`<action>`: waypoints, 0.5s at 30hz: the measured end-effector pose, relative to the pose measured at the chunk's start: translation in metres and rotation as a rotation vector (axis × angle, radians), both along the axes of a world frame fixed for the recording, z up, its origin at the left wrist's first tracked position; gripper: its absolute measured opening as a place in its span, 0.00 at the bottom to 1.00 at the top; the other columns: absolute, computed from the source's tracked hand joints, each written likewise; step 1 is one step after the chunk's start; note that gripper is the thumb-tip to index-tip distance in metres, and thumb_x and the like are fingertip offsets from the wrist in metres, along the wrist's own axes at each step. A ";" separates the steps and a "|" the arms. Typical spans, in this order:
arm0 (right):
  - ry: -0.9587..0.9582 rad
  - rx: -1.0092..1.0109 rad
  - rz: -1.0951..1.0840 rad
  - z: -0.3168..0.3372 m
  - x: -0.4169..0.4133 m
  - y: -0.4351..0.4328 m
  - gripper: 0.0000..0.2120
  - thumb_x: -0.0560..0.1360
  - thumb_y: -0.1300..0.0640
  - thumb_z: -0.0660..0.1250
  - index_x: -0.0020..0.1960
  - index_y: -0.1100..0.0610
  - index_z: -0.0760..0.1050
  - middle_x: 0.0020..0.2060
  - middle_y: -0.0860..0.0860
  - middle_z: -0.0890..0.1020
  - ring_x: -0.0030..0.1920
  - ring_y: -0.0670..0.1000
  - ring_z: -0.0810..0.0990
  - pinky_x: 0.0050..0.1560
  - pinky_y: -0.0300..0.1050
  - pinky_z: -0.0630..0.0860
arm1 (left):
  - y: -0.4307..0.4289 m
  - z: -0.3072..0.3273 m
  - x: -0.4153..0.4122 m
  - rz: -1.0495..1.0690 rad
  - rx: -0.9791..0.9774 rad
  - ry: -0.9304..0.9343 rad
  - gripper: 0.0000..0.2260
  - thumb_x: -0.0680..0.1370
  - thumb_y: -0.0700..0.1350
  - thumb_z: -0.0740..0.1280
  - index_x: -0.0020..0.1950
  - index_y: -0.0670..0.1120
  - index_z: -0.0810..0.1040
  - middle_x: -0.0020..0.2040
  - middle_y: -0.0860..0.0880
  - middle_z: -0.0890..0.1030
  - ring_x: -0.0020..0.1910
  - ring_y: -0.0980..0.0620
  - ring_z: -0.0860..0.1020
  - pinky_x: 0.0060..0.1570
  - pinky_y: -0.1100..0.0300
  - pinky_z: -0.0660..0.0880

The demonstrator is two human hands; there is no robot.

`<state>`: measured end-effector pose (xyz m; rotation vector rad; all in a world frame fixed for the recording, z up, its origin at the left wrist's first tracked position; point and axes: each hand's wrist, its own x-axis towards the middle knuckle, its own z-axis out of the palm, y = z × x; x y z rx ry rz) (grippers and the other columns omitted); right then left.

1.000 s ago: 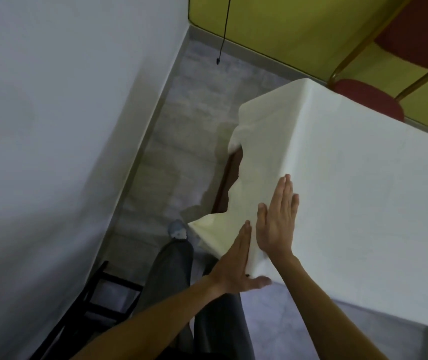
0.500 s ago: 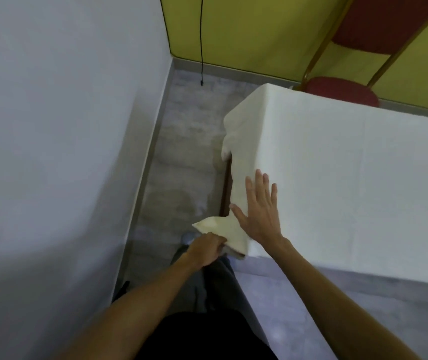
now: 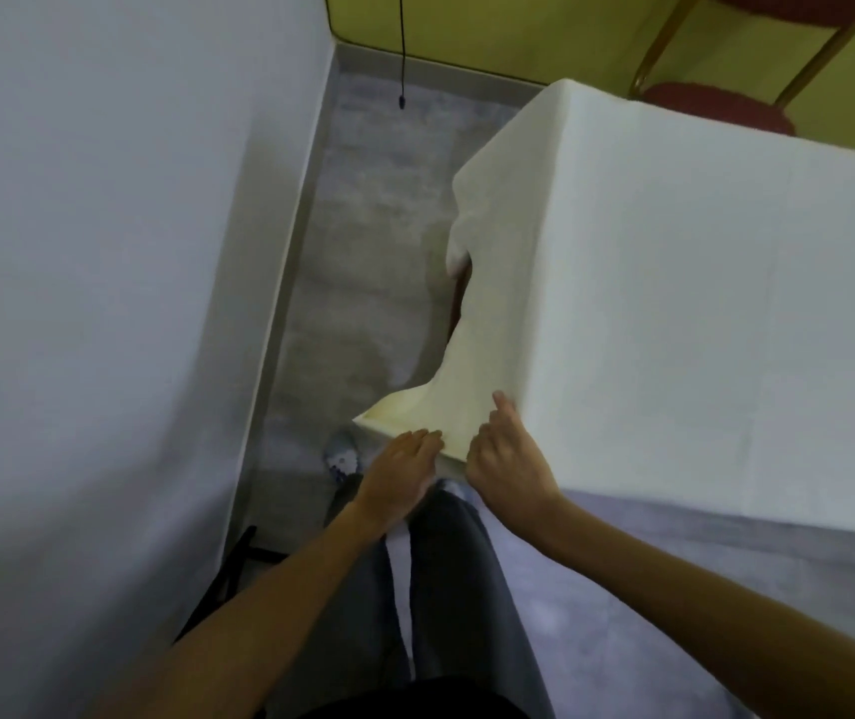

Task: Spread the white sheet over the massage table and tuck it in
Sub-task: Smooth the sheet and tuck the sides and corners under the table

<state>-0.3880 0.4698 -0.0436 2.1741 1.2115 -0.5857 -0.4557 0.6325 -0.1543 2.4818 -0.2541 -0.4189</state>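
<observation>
A white sheet [image 3: 700, 303] covers the massage table, whose dark edge [image 3: 459, 298] shows in a gap on the short end where the cloth hangs loose. At the near corner a flap of sheet [image 3: 415, 407] sticks out toward me. My left hand [image 3: 399, 474] lies on the underside edge of that flap, fingers together, and seems to pinch it. My right hand [image 3: 506, 454] grips the sheet at the corner fold, thumb up against the table's corner.
A white wall [image 3: 103, 303] runs close on the left, leaving a narrow strip of grey floor [image 3: 363, 251]. A red chair [image 3: 716, 106] stands beyond the table by the yellow wall. A black cord [image 3: 402, 49] hangs down. My legs and shoe [image 3: 342, 454] are below.
My right hand slid from flat on top of the sheet down to the corner fold. My left hand moved up to the flap's edge. The camera came closer.
</observation>
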 end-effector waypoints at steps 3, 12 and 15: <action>-0.028 0.111 -0.019 -0.010 0.002 -0.006 0.14 0.71 0.56 0.77 0.51 0.65 0.82 0.45 0.61 0.84 0.53 0.62 0.82 0.77 0.66 0.56 | 0.005 -0.027 -0.007 0.088 -0.081 0.021 0.16 0.78 0.44 0.63 0.63 0.40 0.78 0.57 0.40 0.83 0.55 0.42 0.83 0.55 0.52 0.79; -0.109 0.548 -0.013 -0.034 -0.007 -0.019 0.15 0.82 0.68 0.57 0.58 0.67 0.81 0.55 0.63 0.84 0.58 0.63 0.83 0.66 0.67 0.73 | 0.034 -0.118 -0.010 0.061 -0.162 0.209 0.25 0.76 0.33 0.71 0.73 0.40 0.72 0.67 0.39 0.78 0.64 0.40 0.79 0.62 0.47 0.78; -0.116 0.604 -0.030 -0.038 -0.007 -0.022 0.15 0.80 0.69 0.58 0.58 0.65 0.83 0.56 0.62 0.84 0.59 0.61 0.83 0.64 0.67 0.74 | 0.051 -0.140 -0.014 0.065 -0.127 0.324 0.20 0.85 0.47 0.60 0.77 0.48 0.67 0.75 0.46 0.71 0.72 0.45 0.70 0.71 0.59 0.65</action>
